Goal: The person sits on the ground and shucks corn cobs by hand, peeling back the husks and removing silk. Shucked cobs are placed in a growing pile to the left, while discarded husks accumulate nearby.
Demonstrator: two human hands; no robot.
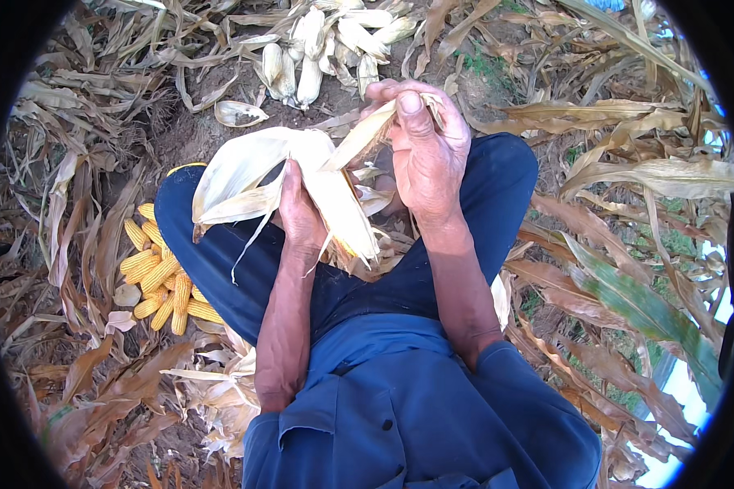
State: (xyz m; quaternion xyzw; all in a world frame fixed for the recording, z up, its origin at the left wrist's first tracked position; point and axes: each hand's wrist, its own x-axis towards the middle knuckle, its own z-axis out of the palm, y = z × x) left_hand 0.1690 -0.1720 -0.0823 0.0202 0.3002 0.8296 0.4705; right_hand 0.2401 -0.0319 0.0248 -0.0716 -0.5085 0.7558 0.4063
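Note:
A partly husked corn cob lies across my lap, pale husk leaves spread around it and a little yellow showing along its edge. My left hand grips it at the base of the spread husk, thumb on top. My right hand, raised above the right thigh, pinches a strip of dry husk between thumb and fingers; the strip runs back to the cob. Part of the cob's far side is hidden by husk.
Husked yellow cobs are heaped beside my left knee. Several cobs in pale husks lie on the soil ahead, near a loose husk piece. Dry corn stalks and leaves cover the ground on both sides, with loose husks by my left hip.

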